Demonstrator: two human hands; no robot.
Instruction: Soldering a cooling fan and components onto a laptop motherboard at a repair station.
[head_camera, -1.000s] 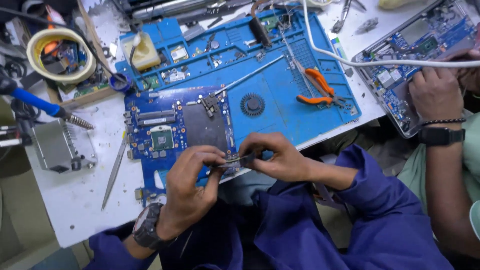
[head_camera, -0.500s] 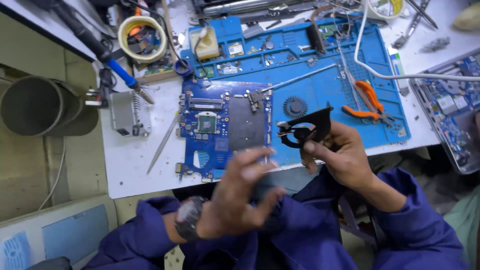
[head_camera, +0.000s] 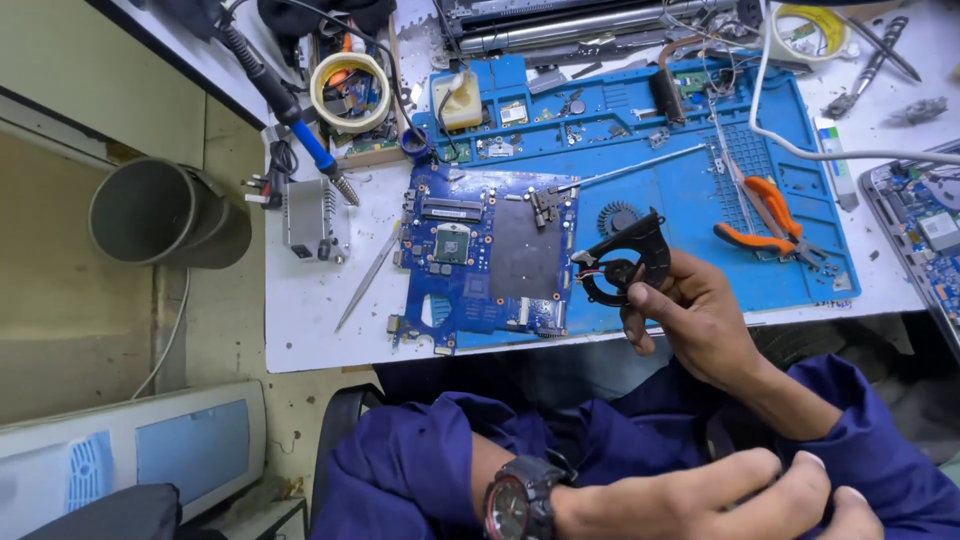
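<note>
Above the near edge of the blue work mat (head_camera: 700, 210) we hold the black cooling fan (head_camera: 625, 262) in our right hand (head_camera: 695, 320), fingers pinched around its lower housing, its thin coloured lead dangling toward the blue motherboard (head_camera: 487, 255). To handle it well, we judge it best to grip the frame only, keep fingertips off the blades and avoid tugging the lead. Our left hand (head_camera: 745, 497) sits low over our lap, fingers loosely curled and holding nothing that we can see, a dark wristwatch (head_camera: 520, 500) on its wrist. Just beyond the fan lie orange-handled pliers (head_camera: 765, 215) on the mat; a soldering iron (head_camera: 300, 125) with a blue grip and a roll of tape (head_camera: 350, 90) rest to the left. A white cable (head_camera: 800, 150) loops across the mat's far right, and it could snag a lifted part. A grey bin (head_camera: 160, 210) stands off the bench.
</note>
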